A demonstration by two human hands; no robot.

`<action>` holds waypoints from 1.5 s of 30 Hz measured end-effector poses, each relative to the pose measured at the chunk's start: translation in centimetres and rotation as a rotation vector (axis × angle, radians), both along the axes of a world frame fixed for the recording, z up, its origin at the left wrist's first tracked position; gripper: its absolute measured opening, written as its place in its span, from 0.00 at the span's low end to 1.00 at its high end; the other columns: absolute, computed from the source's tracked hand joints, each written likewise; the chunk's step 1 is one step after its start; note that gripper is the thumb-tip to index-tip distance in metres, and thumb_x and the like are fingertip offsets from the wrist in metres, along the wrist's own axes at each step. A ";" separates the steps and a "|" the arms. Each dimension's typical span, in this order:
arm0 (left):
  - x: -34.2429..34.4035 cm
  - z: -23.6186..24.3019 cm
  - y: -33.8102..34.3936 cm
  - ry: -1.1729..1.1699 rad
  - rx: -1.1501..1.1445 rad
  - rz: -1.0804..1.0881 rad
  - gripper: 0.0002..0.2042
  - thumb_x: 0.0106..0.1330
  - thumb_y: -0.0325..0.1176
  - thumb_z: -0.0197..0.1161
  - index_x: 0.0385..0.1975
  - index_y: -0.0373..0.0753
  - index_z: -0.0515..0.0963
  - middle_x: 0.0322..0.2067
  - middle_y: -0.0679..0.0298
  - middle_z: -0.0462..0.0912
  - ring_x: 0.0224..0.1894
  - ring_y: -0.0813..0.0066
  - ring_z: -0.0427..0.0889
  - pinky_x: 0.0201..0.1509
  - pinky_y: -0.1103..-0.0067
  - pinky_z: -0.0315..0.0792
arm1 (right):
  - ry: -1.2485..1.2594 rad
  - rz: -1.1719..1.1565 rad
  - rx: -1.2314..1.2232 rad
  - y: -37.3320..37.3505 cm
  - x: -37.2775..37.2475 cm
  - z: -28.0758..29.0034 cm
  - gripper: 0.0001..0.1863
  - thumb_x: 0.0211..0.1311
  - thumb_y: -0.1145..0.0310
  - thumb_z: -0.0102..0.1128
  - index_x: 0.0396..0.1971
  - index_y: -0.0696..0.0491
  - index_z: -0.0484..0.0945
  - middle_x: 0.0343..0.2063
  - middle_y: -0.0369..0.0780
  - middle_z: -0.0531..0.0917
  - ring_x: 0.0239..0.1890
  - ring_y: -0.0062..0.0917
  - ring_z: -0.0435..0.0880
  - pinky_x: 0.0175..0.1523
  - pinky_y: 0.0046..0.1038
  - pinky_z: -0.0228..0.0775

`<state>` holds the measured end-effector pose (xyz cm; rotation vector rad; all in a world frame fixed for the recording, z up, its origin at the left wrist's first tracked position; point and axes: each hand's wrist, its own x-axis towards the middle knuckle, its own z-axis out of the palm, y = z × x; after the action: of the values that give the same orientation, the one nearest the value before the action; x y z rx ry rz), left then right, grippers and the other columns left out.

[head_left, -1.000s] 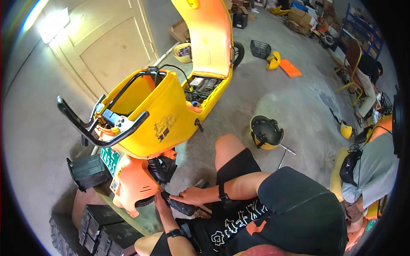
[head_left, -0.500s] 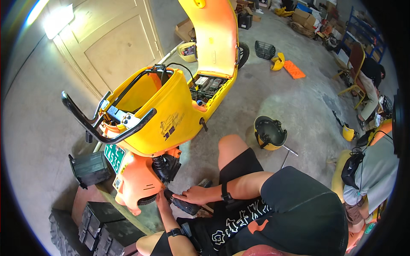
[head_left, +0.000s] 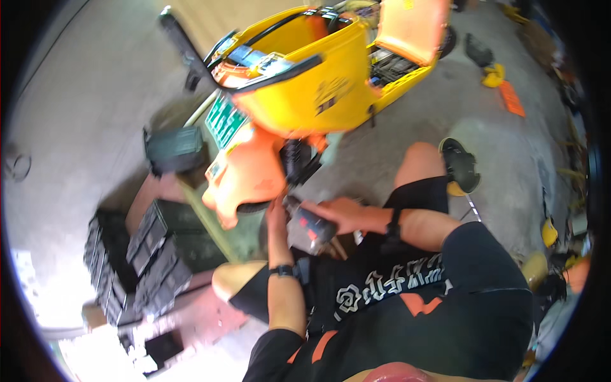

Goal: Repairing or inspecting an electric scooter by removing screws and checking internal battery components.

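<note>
I crouch at the rear of a yellow scooter (head_left: 305, 89) with an orange rear fender (head_left: 248, 175) and a green plate (head_left: 224, 121). My right hand (head_left: 334, 213) grips a dark power tool with a red mark (head_left: 309, 229), its nose pointing up-left at the black parts under the fender. My left hand (head_left: 275, 213) reaches up beside the tool's nose, fingertips against the underside of the fender; blur hides what its fingers hold. Both wrists wear black bands.
Several black ribbed boxes (head_left: 153, 254) are stacked at my left, one more (head_left: 175, 149) behind the fender. The scooter's orange seat (head_left: 407, 25) stands raised. A dark helmet (head_left: 459, 167) lies by my right knee. Yellow and orange items (head_left: 503, 83) litter the concrete floor at far right.
The view has swung and closed in, so the scooter sits higher and larger. Both hands have stayed at the fender's underside, the tool now raised closer to it.
</note>
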<state>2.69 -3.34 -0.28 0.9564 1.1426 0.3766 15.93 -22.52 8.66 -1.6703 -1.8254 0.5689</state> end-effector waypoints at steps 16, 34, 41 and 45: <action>0.3 0.2 0.0 -0.045 0.023 0.042 0.09 0.64 0.39 0.56 0.32 0.40 0.74 0.13 0.75 0.62 0.12 0.86 0.60 0.13 0.84 0.52 | 1.604 -0.851 0.055 -1.5 4.9 0.2 0.10 0.54 0.71 0.55 0.36 0.56 0.72 0.34 0.42 0.80 0.27 0.24 0.76 0.36 0.29 0.71; 0.0 0.3 -0.2 -0.011 0.052 -0.012 0.09 0.65 0.40 0.56 0.32 0.40 0.72 0.15 0.74 0.61 0.12 0.85 0.60 0.14 0.84 0.51 | 1.782 -0.877 0.094 -0.9 5.2 -1.1 0.14 0.53 0.69 0.53 0.40 0.58 0.70 0.34 0.40 0.78 0.29 0.25 0.75 0.39 0.28 0.70; 0.4 0.2 -0.1 0.023 0.057 -0.019 0.09 0.65 0.39 0.56 0.30 0.40 0.72 0.15 0.74 0.61 0.13 0.85 0.61 0.14 0.84 0.53 | 1.759 -0.899 0.074 -0.6 5.4 -0.8 0.14 0.53 0.69 0.54 0.39 0.59 0.71 0.33 0.40 0.79 0.28 0.25 0.75 0.40 0.28 0.70; 0.4 -0.3 -0.1 0.000 0.059 -0.005 0.09 0.64 0.39 0.55 0.30 0.40 0.71 0.15 0.74 0.62 0.13 0.85 0.62 0.14 0.84 0.54 | 1.754 -0.900 0.066 -0.6 5.5 -0.9 0.14 0.53 0.69 0.53 0.39 0.59 0.71 0.33 0.40 0.79 0.28 0.25 0.75 0.40 0.28 0.70</action>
<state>3.08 -3.41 -0.54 1.0108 1.1343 0.4081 21.45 -23.17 7.74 -0.9555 0.1611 0.9793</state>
